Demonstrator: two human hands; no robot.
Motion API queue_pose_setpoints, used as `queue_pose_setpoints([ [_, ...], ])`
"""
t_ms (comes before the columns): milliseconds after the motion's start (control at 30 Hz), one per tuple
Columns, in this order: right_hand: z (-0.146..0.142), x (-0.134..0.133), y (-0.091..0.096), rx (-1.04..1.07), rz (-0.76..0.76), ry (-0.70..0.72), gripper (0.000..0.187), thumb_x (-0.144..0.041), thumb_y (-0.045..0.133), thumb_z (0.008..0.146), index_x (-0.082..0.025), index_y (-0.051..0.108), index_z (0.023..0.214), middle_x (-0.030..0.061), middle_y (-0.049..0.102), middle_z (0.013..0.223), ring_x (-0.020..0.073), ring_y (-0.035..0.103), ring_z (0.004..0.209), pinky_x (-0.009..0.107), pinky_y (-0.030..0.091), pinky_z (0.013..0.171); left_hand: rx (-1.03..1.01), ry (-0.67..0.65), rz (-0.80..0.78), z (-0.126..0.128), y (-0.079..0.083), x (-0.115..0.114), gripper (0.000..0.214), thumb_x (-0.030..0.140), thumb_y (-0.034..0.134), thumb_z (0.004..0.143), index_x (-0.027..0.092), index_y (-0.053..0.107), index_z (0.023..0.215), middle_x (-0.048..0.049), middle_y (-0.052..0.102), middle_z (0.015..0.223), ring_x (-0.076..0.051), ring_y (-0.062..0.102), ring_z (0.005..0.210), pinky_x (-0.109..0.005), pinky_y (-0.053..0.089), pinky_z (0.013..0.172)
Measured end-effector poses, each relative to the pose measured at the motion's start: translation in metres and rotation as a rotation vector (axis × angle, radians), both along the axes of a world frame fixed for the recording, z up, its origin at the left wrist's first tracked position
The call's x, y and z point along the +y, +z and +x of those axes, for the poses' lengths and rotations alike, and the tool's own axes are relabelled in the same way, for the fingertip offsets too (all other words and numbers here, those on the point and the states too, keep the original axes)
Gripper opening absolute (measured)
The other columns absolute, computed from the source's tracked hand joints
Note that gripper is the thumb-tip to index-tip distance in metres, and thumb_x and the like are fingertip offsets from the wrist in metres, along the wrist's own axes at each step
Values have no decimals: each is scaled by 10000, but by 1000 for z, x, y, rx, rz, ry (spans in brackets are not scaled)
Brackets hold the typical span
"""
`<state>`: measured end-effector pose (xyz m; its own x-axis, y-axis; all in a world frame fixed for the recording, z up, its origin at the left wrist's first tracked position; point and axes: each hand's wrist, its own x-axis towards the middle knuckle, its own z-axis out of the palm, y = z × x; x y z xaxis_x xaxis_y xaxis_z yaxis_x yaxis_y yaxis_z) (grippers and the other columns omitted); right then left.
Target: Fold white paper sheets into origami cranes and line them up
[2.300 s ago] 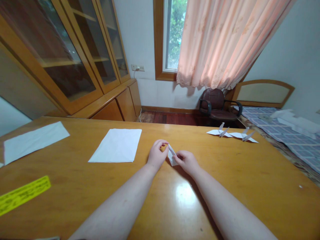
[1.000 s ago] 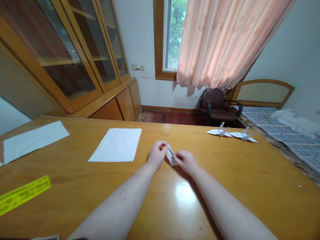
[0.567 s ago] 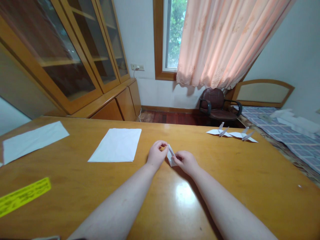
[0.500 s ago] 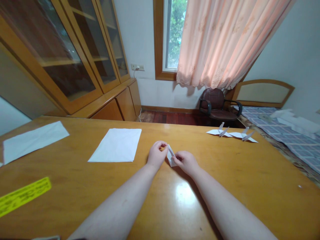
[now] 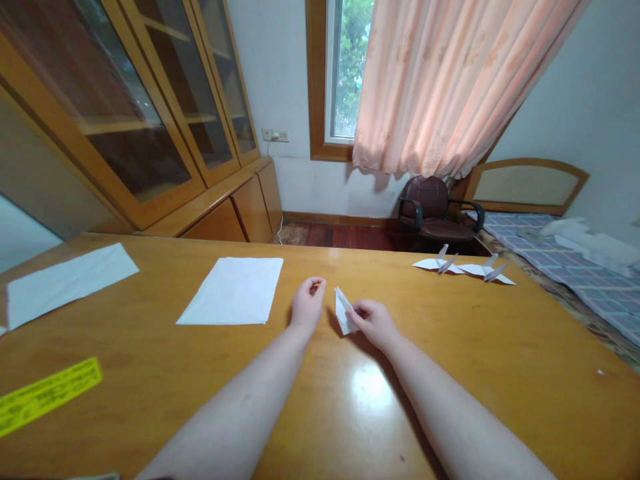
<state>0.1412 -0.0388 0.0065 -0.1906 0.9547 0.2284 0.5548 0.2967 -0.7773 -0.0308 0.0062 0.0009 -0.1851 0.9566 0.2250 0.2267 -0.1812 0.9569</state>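
Note:
A small folded piece of white paper (image 5: 343,312), narrow and pointed at its far end, is pinched between the thumb and fingers of my right hand (image 5: 374,323). Just left of it, apart from the paper, is my left hand (image 5: 308,305). Its thumb and fingertips come together in a ring, and nothing shows between them. Two folded paper cranes (image 5: 443,264) with spread wings stand side by side at the far right of the table.
On the wooden table (image 5: 200,400) lie a stack of white paper sheets (image 5: 233,290), a longer white sheet (image 5: 70,283) at far left, and a yellow strip with writing (image 5: 50,395). Beyond its far edge stand a glass-door cabinet (image 5: 200,180) and a brown armchair (image 5: 433,207).
My left hand has let go of the folded paper's tip and moved a little to the left. The right hand keeps its hold, and the paper shows more of its face.

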Motion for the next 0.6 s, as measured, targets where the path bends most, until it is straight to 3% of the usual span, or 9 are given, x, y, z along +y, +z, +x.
queue_pose_setpoints([
  [167,1,2,-1,162,-58,-49,240,-359,542,781,-160,607,664,-6,573,569,114,496,529,219,365,512,10,-154,96,6,3,-7,193,325,517,823,173,628,867,-52,629,934,-159,583,907,-297,449,841],
  [300,1,2,-1,179,-73,-57,253,-381,546,776,-162,616,671,-3,587,583,118,503,539,222,376,515,6,-194,115,6,8,-9,168,309,537,810,170,623,846,-62,613,966,-167,576,929,-306,457,838],
  [500,2,2,-3,161,-62,-34,249,-377,545,782,-163,622,678,-2,589,581,114,498,536,223,379,517,-139,-219,-1,10,2,-7,255,307,571,786,168,558,1000,-59,620,957,-140,597,833,-292,476,785],
  [600,2,3,-4,135,-65,-10,242,-371,551,778,-161,621,682,-3,582,579,110,483,532,221,373,512,-223,-285,-53,11,-1,-6,302,307,558,793,164,528,1058,-34,624,850,-134,605,791,-275,480,745],
])
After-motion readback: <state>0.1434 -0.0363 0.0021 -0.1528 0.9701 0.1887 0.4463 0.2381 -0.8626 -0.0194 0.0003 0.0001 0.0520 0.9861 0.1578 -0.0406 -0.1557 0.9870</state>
